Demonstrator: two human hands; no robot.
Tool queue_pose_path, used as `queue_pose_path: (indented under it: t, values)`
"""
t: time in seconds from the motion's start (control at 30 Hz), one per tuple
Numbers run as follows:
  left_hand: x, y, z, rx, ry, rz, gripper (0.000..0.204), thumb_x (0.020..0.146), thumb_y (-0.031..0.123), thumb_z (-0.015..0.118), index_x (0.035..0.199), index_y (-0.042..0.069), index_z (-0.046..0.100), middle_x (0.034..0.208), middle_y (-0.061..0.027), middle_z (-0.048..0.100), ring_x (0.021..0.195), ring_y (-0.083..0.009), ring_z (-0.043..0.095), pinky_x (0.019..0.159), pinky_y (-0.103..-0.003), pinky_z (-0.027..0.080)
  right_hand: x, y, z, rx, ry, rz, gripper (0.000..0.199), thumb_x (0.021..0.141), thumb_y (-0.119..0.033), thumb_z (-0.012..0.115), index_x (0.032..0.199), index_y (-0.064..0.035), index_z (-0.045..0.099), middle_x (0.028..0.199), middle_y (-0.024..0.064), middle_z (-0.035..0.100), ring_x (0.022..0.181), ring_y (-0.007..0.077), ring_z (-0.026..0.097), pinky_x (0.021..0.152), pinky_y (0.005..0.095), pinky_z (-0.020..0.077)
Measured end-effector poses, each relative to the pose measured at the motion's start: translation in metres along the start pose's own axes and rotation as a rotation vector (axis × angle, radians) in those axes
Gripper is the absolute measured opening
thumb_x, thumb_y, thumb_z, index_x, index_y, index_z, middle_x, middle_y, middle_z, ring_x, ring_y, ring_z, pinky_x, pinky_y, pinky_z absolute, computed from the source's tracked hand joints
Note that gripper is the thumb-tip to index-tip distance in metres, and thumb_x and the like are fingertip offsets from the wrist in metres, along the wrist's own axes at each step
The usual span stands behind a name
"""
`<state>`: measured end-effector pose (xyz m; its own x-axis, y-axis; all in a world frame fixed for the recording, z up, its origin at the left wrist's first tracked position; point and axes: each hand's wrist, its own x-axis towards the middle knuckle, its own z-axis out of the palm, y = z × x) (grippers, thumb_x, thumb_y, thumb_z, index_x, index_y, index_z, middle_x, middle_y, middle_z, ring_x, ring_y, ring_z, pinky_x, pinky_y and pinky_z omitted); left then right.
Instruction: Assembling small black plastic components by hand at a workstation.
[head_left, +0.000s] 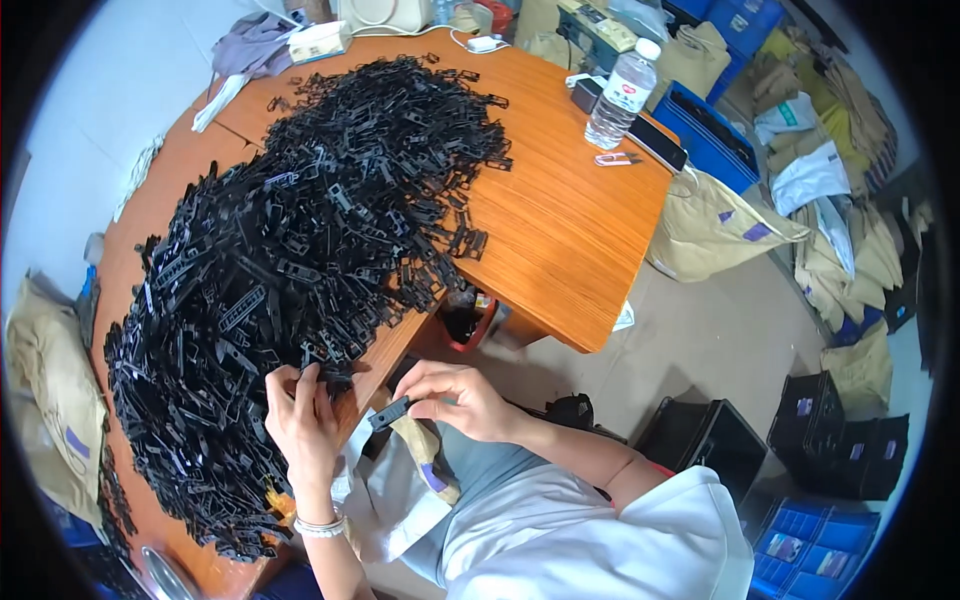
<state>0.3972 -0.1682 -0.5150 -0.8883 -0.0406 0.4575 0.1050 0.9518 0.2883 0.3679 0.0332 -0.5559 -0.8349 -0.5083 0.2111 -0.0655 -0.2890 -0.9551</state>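
A huge heap of small black plastic strip parts (pixel 300 230) covers most of the wooden table (pixel 570 230). My left hand (pixel 298 415) rests on the near edge of the heap, fingers curled onto several pieces. My right hand (pixel 455 395) is off the table edge, pinching one black strip part (pixel 390 412) between thumb and fingers above an open tan bag (pixel 415 445) on my lap.
A clear water bottle (pixel 622 95), a phone (pixel 657 142) and a charger (pixel 487 43) sit at the table's far end. Tan sacks (pixel 715 225) and blue crates (pixel 710 135) lie on the floor to the right; black crates (pixel 700 435) stand near my right side.
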Motion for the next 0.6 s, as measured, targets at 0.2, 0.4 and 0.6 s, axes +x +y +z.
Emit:
queue_pose_path:
  t: [0.2, 0.4, 0.6]
  values:
    - [0.002, 0.005, -0.006, -0.150, 0.240, -0.022, 0.021, 0.077, -0.006, 0.058, 0.097, -0.002, 0.057, 0.092, -0.0124, 0.056, 0.080, -0.0227, 0.056, 0.073, -0.030, 0.045, 0.001, 0.002, 0.006, -0.022, -0.032, 0.002, 0.011, 0.078, -0.001, 0.064, 0.089, 0.0012, 0.065, 0.095, 0.0064, 0.060, 0.086, 0.0150, 0.056, 0.076, 0.0265, 0.0436]
    - [-0.011, 0.040, -0.025, -1.092, -0.038, -0.519, 0.022, 0.088, 0.006, 0.054, 0.109, -0.002, 0.054, 0.085, -0.0010, 0.057, 0.069, -0.0044, 0.050, 0.056, -0.016, 0.040, 0.005, -0.011, 0.008, 0.082, -0.084, -0.037, 0.012, 0.079, -0.007, 0.066, 0.087, 0.0014, 0.064, 0.090, 0.0059, 0.061, 0.082, 0.0136, 0.055, 0.071, 0.0261, 0.0424]
    - [-0.026, 0.052, -0.029, -1.254, -0.215, -0.767, 0.028, 0.091, 0.018, 0.052, 0.102, -0.006, 0.060, 0.073, -0.0059, 0.060, 0.051, -0.0052, 0.047, 0.043, -0.017, 0.035, 0.005, -0.018, 0.014, 0.033, -0.049, -0.040, 0.012, 0.079, -0.009, 0.065, 0.085, 0.0013, 0.064, 0.082, 0.0060, 0.060, 0.074, 0.0139, 0.056, 0.066, 0.0264, 0.0424]
